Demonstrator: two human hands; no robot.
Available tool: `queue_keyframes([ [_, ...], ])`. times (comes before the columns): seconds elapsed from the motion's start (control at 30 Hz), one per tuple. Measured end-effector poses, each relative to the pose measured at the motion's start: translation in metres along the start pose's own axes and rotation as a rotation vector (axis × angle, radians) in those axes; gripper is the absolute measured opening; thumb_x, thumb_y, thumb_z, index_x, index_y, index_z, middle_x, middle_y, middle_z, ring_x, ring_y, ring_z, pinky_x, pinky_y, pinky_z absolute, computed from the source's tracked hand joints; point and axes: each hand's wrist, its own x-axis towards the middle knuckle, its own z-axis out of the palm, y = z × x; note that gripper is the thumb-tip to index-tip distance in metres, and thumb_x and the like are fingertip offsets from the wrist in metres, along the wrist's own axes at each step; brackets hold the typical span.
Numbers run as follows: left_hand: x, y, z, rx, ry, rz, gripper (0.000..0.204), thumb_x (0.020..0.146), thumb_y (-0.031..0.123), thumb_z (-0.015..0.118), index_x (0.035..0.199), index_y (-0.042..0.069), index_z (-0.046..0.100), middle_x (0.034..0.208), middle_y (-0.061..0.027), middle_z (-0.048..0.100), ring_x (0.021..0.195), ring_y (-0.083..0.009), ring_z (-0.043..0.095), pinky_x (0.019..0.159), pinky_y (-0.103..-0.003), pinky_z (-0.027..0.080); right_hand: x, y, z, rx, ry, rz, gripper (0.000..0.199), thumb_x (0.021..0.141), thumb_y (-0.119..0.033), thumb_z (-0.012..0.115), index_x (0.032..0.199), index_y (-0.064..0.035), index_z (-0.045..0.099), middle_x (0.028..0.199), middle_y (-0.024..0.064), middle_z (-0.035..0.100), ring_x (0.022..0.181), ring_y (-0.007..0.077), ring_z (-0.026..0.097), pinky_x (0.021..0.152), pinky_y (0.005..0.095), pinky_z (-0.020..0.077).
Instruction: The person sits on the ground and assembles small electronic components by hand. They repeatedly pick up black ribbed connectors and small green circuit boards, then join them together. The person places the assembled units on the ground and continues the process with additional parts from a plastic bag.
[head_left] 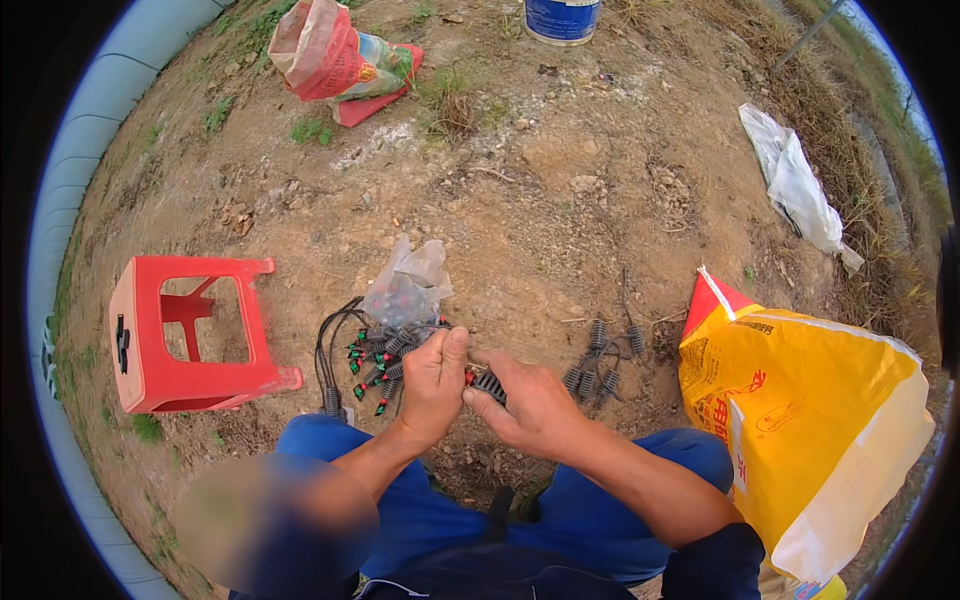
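Both hands' fingers (480, 362) seemingly pinching ribbed black part (489, 385)

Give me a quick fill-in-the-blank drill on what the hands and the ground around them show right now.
1. Both hands, left hand and right hand, share a grip on a small ribbed ____ part.
2. The stool lying on its side is ____.
3. The big sack by the right knee is mostly ____.

Missing words: black; red; yellow

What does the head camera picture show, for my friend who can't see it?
A person's left hand and right hand together hold a small black ribbed part above bare dirt, with more such parts, a red stool and a yellow sack nearby.
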Motion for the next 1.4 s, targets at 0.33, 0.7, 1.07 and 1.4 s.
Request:
queue_keyframes([
  [0.33,-0.014,-0.021,-0.016,0.048,0.071,-0.049,0.041,0.105,0.022,0.052,0.070,0.003,0.045,0.060,0.0018,0.040,0.059,-0.0061,0.033,0.049,-0.030,0.032,0.004,0.015,0.035,0.445,-0.045,0.190,0.052,0.093,-0.030,0.066,0.129,0.0059,0.055,0.113,0.0197,0.068,0.098,0.0259,0.068,0.083,0.0386,0.0527],
  [0.7,-0.016,-0.162,-0.061,0.291,-0.094,-0.611,0.048,0.099,0.033,0.062,0.066,0.001,0.047,0.051,-0.0028,0.036,0.050,-0.0140,0.035,0.047,-0.039,0.031,-0.002,0.118,0.055,0.255,-0.278,0.594,0.050,0.092,-0.044,0.062,0.114,0.0018,0.066,0.105,0.0230,0.069,0.095,0.0319,0.069,0.079,0.0431,0.0541],
  [1.07,-0.036,-0.197,-0.090,1.404,0.152,0.021,0.016,0.090,0.019,0.065,0.090,0.003,0.063,0.089,-0.0193,0.063,0.085,-0.0391,0.063,0.077,-0.052,0.051,-0.037,0.216,0.031,-0.986,-0.566,0.408,0.022,0.093,-0.016,0.057,0.111,-0.0148,0.070,0.131,0.0098,0.058,0.126,0.0285,0.052,0.100,0.0453,0.0458],
  [1.4,-0.057,-0.221,0.004,0.974,-0.447,-0.067,0.021,0.085,0.018,0.068,0.095,0.003,0.057,0.099,-0.0193,0.063,0.096,-0.0405,0.063,0.079,-0.052,0.052,-0.041,0.231,0.038,-1.127,-0.771,0.303,0.040,0.091,-0.023,0.063,0.130,-0.0170,0.057,0.129,0.0057,0.058,0.128,0.0243,0.046,0.101,0.0438,0.0388],
])
